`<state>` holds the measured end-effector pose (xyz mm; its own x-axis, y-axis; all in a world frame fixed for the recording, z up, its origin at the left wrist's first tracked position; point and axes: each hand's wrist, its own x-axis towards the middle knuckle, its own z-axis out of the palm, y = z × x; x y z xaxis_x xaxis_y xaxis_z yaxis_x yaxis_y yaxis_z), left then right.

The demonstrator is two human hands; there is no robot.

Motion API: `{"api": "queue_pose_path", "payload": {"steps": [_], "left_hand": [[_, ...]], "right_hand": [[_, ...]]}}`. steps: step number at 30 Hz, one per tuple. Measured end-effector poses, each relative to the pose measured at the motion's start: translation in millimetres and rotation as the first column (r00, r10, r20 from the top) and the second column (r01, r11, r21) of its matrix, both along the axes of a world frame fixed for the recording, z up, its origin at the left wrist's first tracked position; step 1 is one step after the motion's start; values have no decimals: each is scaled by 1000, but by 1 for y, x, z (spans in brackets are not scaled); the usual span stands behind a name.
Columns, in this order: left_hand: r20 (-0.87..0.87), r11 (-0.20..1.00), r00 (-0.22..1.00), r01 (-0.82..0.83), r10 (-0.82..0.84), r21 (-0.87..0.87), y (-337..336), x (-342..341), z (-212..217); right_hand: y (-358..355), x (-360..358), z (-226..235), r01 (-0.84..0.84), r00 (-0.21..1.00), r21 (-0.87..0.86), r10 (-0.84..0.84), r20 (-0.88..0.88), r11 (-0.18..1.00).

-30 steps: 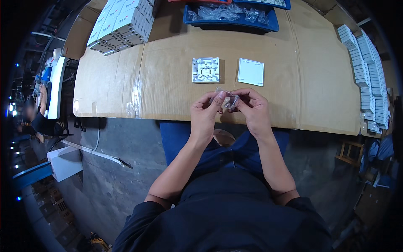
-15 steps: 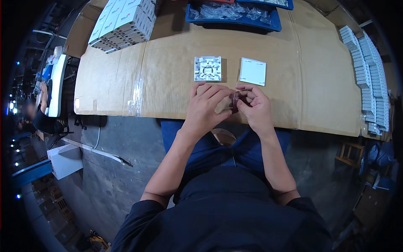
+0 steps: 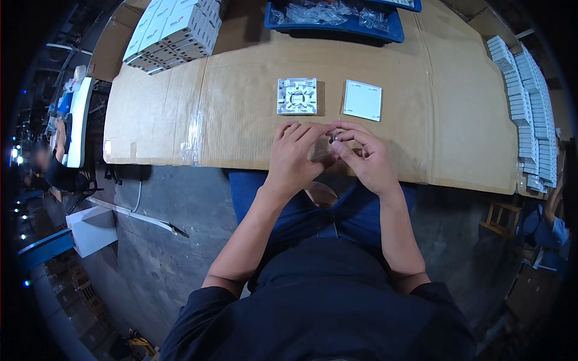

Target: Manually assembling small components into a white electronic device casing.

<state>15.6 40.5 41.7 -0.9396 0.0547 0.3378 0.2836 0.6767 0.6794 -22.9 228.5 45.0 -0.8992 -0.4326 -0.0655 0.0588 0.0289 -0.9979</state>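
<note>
Above the near edge of the table, my left hand (image 3: 294, 155) and my right hand (image 3: 374, 161) meet, fingertips close together. Between them is a small clear plastic bag (image 3: 333, 138), partly hidden by the fingers; what it contains cannot be made out. Both hands are closed on it, the right thumb and fingers pinching its upper part. Just beyond my left hand lies a square white box base (image 3: 297, 96) with a round moulded middle, its inside facing up. A flat square white cover (image 3: 363, 100) rests to its right, apart from it.
At the far left of the cardboard-covered table (image 3: 241, 78) stands a stack of white boxes (image 3: 174, 33). A blue tray (image 3: 335, 29) of clear plastic bags sits at the back. Stacked white pieces (image 3: 524, 114) line the right edge. Another person (image 3: 60, 162) sits at the left.
My right fingers and thumb have shifted slightly on the plastic bag. The hands stay together in nearly the same place. At the far right edge, another person's arm has come into view.
</note>
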Motion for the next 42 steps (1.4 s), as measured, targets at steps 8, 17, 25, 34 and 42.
{"api": "queue_pose_path", "payload": {"steps": [8,17,25,34,42], "left_hand": [[-3,998,998,64,-64,-10,6,-2,-10],[53,994,993,110,-110,13,4,-5,-15],[312,930,935,46,-169,366,-1,-6,-7],[397,536,806,-119,-439,836,6,-12,-25],[309,42,584,-425,-751,904,-5,-20,-29]], "right_hand": [[4,-3,-10,-94,984,-98,107,145,991],[2,-9,-7,-100,970,-141,128,209,985],[3,-11,-1,-191,950,-58,200,239,980],[10,-45,33,-214,975,55,209,79,975],[39,-201,52,178,940,363,-49,-337,915]]}}
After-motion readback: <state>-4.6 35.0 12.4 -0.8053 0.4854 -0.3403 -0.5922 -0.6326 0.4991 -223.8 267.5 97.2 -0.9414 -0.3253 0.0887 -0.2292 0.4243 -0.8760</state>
